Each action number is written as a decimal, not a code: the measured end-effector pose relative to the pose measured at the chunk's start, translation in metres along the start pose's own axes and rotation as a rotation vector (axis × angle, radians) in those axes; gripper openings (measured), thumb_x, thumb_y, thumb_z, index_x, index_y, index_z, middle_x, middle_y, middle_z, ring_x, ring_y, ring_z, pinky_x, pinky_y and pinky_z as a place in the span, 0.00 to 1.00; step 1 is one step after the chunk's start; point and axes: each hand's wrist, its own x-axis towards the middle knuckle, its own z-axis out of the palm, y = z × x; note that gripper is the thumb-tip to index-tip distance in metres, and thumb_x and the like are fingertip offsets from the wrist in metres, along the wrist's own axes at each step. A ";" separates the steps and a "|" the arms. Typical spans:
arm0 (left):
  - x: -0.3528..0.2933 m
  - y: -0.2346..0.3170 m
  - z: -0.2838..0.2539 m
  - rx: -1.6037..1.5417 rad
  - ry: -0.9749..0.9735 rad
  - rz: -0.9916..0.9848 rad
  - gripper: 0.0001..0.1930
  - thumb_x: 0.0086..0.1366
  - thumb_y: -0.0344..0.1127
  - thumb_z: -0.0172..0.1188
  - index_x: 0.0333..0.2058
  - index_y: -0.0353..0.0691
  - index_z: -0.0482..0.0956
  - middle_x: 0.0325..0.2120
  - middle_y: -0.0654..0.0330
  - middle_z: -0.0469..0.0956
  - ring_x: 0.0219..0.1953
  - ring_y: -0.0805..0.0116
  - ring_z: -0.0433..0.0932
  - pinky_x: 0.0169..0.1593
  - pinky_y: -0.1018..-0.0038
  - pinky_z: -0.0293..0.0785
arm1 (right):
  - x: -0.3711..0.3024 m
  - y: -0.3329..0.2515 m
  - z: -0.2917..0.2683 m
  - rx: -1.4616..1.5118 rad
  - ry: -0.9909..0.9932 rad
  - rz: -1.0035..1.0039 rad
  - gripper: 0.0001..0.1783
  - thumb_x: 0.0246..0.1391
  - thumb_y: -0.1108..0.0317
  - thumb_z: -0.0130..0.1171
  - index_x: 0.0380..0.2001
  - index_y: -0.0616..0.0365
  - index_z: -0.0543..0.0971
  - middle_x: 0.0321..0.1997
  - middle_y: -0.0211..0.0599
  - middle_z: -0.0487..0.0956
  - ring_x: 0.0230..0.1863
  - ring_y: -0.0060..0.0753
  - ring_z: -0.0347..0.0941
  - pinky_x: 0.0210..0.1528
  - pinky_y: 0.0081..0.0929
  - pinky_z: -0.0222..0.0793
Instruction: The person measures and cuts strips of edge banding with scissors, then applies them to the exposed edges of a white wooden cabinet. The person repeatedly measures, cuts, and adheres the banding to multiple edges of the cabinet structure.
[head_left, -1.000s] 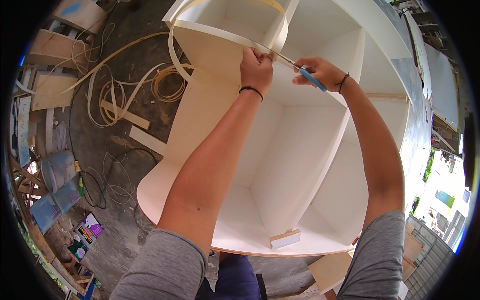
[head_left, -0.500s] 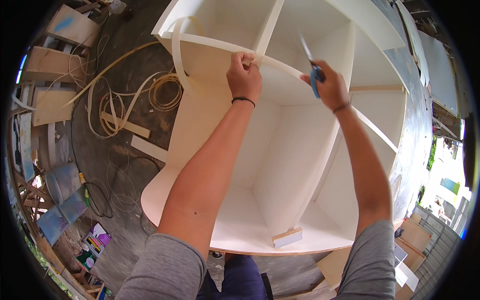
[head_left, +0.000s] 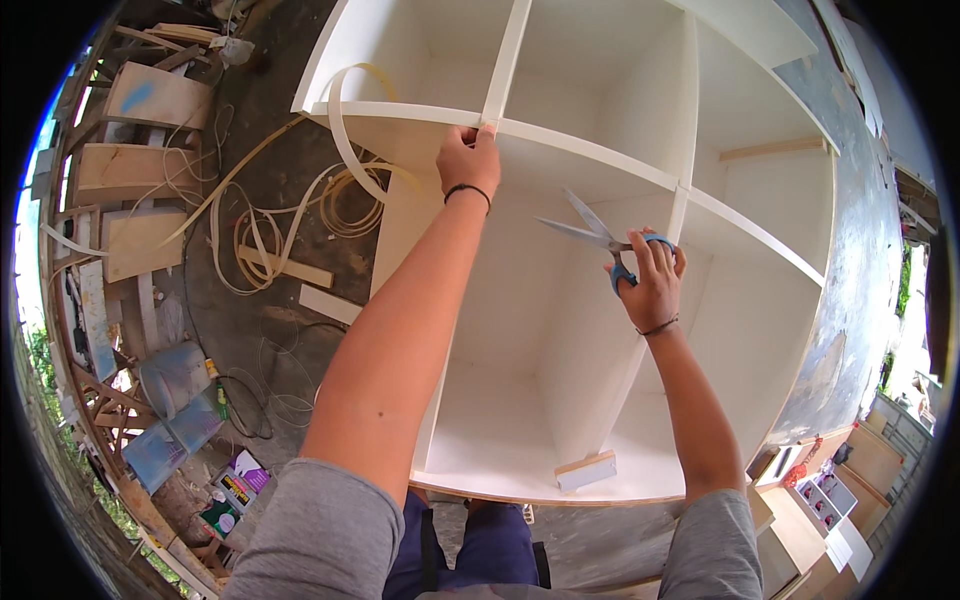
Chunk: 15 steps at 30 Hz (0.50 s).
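Note:
A white shelving cabinet (head_left: 600, 152) with open compartments lies in front of me. My left hand (head_left: 468, 165) is closed at the junction of two dividers, pinching the pale edge-banding strip (head_left: 337, 125) against the shelf edge. Left of that hand the strip rises in a loop and hangs down the cabinet's side. My right hand (head_left: 655, 284) grips blue-handled scissors (head_left: 592, 230) over a compartment. Their blades are spread apart and point left, away from the strip.
Coils of edge banding (head_left: 352, 202) and wooden offcuts (head_left: 290, 268) lie on the dark floor at left. Plywood boxes (head_left: 140, 172) stand beyond them. A small block (head_left: 586, 470) rests on the cabinet's near panel. A blue bucket (head_left: 172, 378) stands at lower left.
My right hand has moved down and nearer, and the scissors now point left with blades spread. My left hand stays at the divider junction, while the view has shifted.

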 end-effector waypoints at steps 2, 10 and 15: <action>0.005 -0.001 -0.001 -0.012 -0.013 -0.024 0.15 0.59 0.44 0.64 0.30 0.36 0.77 0.29 0.57 0.80 0.33 0.62 0.78 0.42 0.66 0.74 | 0.001 -0.001 0.000 -0.003 0.001 0.008 0.33 0.44 0.60 0.70 0.55 0.49 0.71 0.44 0.32 0.76 0.58 0.35 0.69 0.62 0.43 0.50; -0.005 -0.028 -0.036 -0.010 -0.236 0.086 0.17 0.61 0.46 0.63 0.32 0.36 0.77 0.30 0.59 0.78 0.34 0.67 0.75 0.43 0.71 0.71 | -0.003 0.001 0.000 -0.063 -0.012 0.033 0.32 0.45 0.58 0.69 0.55 0.49 0.71 0.44 0.33 0.77 0.53 0.37 0.70 0.61 0.41 0.50; -0.050 -0.062 -0.073 -0.010 -0.322 0.058 0.18 0.63 0.47 0.62 0.36 0.35 0.77 0.31 0.59 0.78 0.35 0.69 0.75 0.44 0.72 0.71 | -0.003 0.011 0.003 -0.032 0.012 0.056 0.33 0.43 0.63 0.66 0.56 0.45 0.70 0.46 0.30 0.75 0.53 0.36 0.69 0.63 0.45 0.51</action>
